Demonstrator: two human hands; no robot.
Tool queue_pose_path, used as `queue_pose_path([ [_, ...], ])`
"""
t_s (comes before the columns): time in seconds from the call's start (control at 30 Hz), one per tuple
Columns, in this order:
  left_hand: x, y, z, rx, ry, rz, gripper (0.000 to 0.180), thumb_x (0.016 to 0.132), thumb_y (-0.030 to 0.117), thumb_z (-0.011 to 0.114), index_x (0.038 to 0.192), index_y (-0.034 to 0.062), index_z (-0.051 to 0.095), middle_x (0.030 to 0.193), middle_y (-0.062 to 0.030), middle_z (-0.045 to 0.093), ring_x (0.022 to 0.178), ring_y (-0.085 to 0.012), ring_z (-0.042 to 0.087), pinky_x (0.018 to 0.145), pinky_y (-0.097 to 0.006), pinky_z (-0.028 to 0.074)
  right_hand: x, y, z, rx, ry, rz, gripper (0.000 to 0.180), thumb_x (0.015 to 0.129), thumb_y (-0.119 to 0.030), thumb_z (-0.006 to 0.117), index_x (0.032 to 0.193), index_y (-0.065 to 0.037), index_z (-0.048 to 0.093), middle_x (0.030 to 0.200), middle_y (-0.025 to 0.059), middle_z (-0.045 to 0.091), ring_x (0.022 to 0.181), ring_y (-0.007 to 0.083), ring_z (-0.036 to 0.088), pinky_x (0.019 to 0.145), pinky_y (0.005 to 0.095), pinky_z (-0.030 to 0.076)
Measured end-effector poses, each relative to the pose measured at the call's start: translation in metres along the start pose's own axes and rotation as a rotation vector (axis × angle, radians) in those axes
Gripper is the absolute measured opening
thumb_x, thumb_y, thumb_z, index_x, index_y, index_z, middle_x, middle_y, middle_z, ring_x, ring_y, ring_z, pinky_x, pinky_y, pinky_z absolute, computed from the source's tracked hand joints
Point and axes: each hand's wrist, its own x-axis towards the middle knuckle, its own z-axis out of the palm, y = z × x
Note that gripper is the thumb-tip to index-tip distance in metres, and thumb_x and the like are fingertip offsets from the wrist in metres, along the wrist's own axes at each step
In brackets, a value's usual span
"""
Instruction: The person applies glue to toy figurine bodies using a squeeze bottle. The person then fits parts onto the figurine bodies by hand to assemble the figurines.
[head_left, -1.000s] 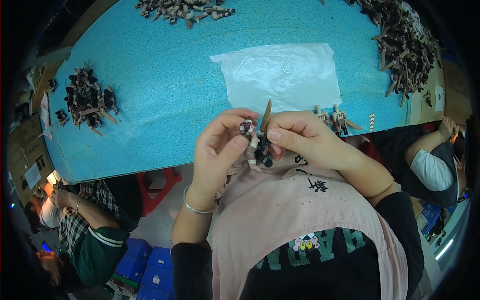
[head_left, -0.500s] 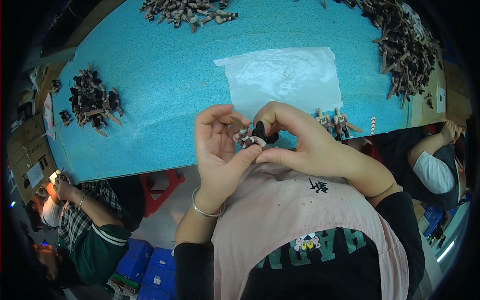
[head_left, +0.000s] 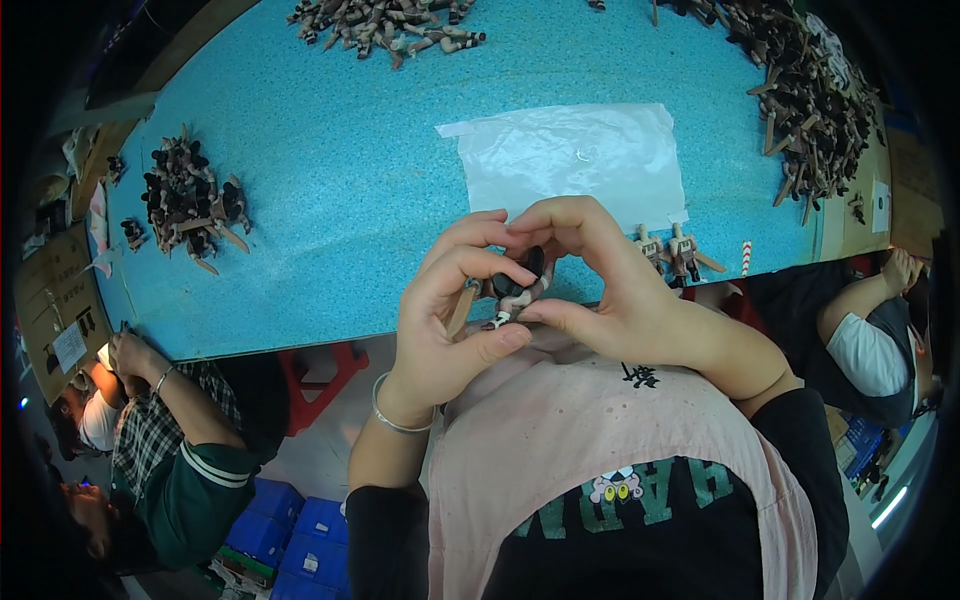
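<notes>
Between my two hands, just over the table's near edge, is a small toy figure [head_left: 517, 297] with a black part on top, pale limbs and a brown flat piece beside it. My left hand [head_left: 450, 290] curls around it from the left, fingers bent over its top and thumb at its lower end. From the other side my right hand [head_left: 603, 275] grips it, thumb below and fingers arched above. My fingers cover parts of the figure. To the right of my right hand, two similar toy figures [head_left: 684, 252] without the black top lie side by side near the edge.
On the blue table [head_left: 330, 200] a clear plastic sheet [head_left: 570, 150] is spread ahead of my hands. Heaps of figures lie at the left [head_left: 190, 200], far side [head_left: 385, 25] and right [head_left: 815, 110]. People work at both sides; a red stool [head_left: 325, 385] and blue bins [head_left: 310, 540] stand below.
The figure has been turned between my hands, its black part now upward and its pale end toward me. My left fingers have closed over it, and my fingertips have come together.
</notes>
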Motion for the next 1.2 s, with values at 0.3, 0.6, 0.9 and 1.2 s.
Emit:
queue_pose_path([
  [0.3, -0.002, 0.001, -0.01, 0.139, 0.062, 0.022, 0.036, 0.073, 0.025, 0.078, 0.098, 0.0035, 0.064, 0.117, -0.0102, 0.054, 0.126, -0.0318, 0.041, 0.103, -0.044, 0.034, 0.017, 0.0, -0.021, -0.117, -0.053, -0.027, 0.039, 0.08, -0.003, 0.066, 0.116, -0.003, 0.052, 0.112, 0.0113, 0.054, 0.102, 0.0252, 0.057, 0.082, 0.0329, 0.047],
  [0.6, -0.016, 0.004, -0.027, 0.164, 0.232, 0.024, 0.033, 0.074, 0.023, 0.077, 0.098, 0.0035, 0.064, 0.116, -0.01, 0.053, 0.126, -0.0304, 0.041, 0.1, -0.042, 0.038, 0.119, 0.02, -0.072, -0.652, 0.247, -0.036, 0.019, 0.081, -0.005, 0.065, 0.1, -0.007, 0.065, 0.096, 0.0107, 0.06, 0.088, 0.0253, 0.058, 0.074, 0.0352, 0.048],
  [0.9, -0.021, 0.008, -0.032, 0.11, 0.314, 0.078, 0.039, 0.075, 0.027, 0.079, 0.101, 0.002, 0.063, 0.117, -0.0103, 0.052, 0.126, -0.0301, 0.042, 0.102, -0.042, 0.036, 0.177, 0.049, -0.019, -1.209, 0.364, -0.336, 0.019, 0.074, -0.003, 0.065, 0.091, -0.001, 0.057, 0.088, 0.0145, 0.061, 0.086, 0.0325, 0.06, 0.072, 0.0411, 0.048],
  [1.2, -0.019, 0.006, -0.036, -0.011, 0.279, 0.109, 0.048, 0.074, 0.037, 0.079, 0.102, 0.0014, 0.062, 0.116, -0.0101, 0.053, 0.125, -0.0301, 0.042, 0.102, -0.043, 0.035, 0.14, 0.046, -0.039, -0.947, 0.312, -0.281, 0.027, 0.08, 0.001, 0.062, 0.107, 0.0, 0.058, 0.097, 0.0162, 0.058, 0.085, 0.0342, 0.059, 0.074, 0.0406, 0.049],
])
